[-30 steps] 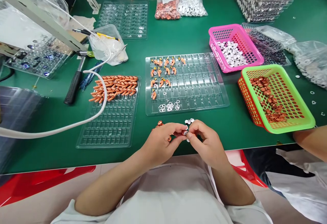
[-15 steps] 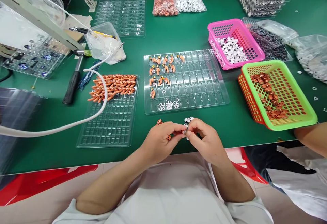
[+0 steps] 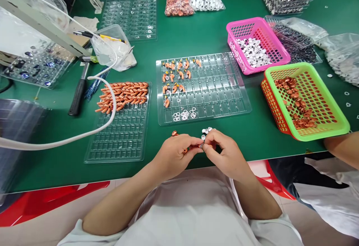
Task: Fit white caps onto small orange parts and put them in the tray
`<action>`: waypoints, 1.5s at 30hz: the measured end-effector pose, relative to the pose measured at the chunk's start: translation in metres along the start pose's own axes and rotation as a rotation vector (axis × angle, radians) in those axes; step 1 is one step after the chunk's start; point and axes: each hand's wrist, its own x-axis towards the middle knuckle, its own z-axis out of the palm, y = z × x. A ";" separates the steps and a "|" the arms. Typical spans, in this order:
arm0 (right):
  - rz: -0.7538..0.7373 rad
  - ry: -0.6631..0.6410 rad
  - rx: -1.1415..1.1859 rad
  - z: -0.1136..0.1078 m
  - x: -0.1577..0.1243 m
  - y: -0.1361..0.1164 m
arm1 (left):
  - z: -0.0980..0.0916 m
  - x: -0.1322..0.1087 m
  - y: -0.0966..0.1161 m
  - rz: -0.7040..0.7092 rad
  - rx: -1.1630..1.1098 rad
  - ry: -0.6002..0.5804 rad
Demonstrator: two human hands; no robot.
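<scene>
My left hand [image 3: 175, 156] and my right hand [image 3: 228, 156] meet near the table's front edge, thumbs and forefingers pinched together. Between their fingertips is a small silvery and copper-coloured part [image 3: 201, 145], mostly covered. Beside my left hand lie a few copper-coloured pieces [image 3: 174, 133], partly under the fingers. Small white discs [image 3: 206, 130] are scattered just beyond my right fingertips. Past both hands lies a clear compartment tray [image 3: 213, 100]. Its left side holds orange curved pieces [image 3: 181, 88] with dark and yellow ends, and thin white rings [image 3: 184, 115] sit in its front row.
A pink basket [image 3: 273, 29] of white discs and a green basket [image 3: 333, 103] of copper pieces stand right. Left are a tray of copper-coloured pieces [image 3: 123, 96], a white cable [image 3: 113, 107] and a hammer [image 3: 77, 96]. Another person's arm [image 3: 342, 148] enters at right.
The whole view has shifted slightly. Both hands keep their pinch on the small part, with only a slight shift of the right fingers.
</scene>
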 end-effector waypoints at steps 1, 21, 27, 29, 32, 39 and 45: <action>0.002 0.005 0.002 0.001 0.000 0.000 | 0.001 -0.001 -0.001 0.012 0.006 0.013; -0.018 -0.036 0.036 -0.001 -0.001 -0.004 | 0.007 -0.004 -0.003 0.062 -0.063 0.111; -0.019 -0.029 -0.007 -0.002 -0.001 -0.006 | 0.003 -0.005 0.000 -0.050 -0.183 0.093; -0.001 -0.013 -0.006 -0.001 -0.001 -0.005 | 0.001 -0.005 0.002 -0.155 -0.263 0.052; 0.026 -0.005 0.038 0.000 0.000 0.000 | -0.002 -0.003 0.006 -0.347 -0.479 0.015; 0.018 0.019 0.202 0.001 -0.005 0.013 | -0.004 0.001 0.012 -0.570 -0.741 0.035; -0.021 0.081 0.088 0.001 -0.006 0.014 | 0.003 0.000 0.008 -0.604 -0.717 0.010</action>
